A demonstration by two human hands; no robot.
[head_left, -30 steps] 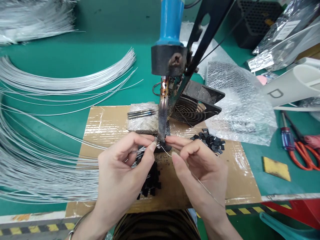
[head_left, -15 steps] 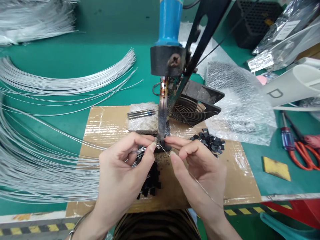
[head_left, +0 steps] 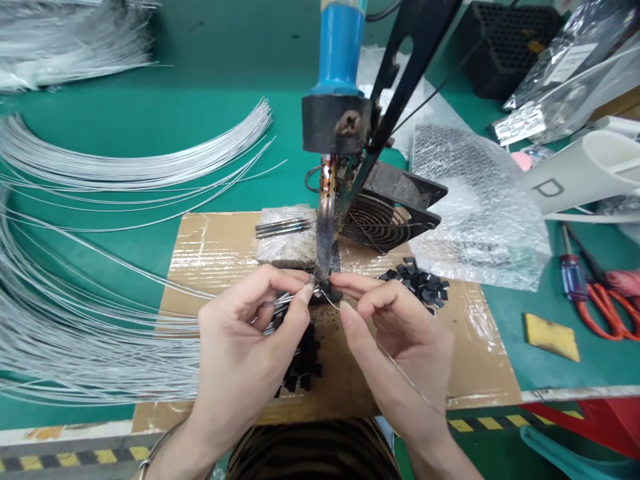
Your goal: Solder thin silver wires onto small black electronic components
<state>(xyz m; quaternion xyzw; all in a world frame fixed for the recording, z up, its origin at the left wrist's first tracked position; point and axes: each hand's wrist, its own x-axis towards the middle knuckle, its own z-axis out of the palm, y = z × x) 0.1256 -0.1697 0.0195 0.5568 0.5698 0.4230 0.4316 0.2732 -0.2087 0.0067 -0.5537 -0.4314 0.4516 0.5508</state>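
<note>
A soldering iron with a blue handle (head_left: 341,50) is clamped upright, its tip pointing down between my hands. My left hand (head_left: 253,337) is closed in a pinch on the end of a thin white wire beside the tip; a small metallic bit shows at the fingertips. My right hand (head_left: 400,340) is closed on a thin strand of solder wire (head_left: 330,301), which reaches toward the tip and trails back across the palm. Black connector pieces (head_left: 304,363) on wire ends lie below the left fingers, partly hidden.
Bundles of white wires (head_left: 100,353) spread over the left side of a cardboard sheet (head_left: 480,353). Loose black connectors (head_left: 420,283) are piled at right, before a small fan (head_left: 385,220). Farther right are bubble wrap (head_left: 475,200), a yellow sponge (head_left: 551,337), red-handled scissors (head_left: 605,313) and a screwdriver (head_left: 571,270).
Both hands hold nearly the same pose at the iron tip. The view has shifted very slightly; nothing has been let go or taken hold of.
</note>
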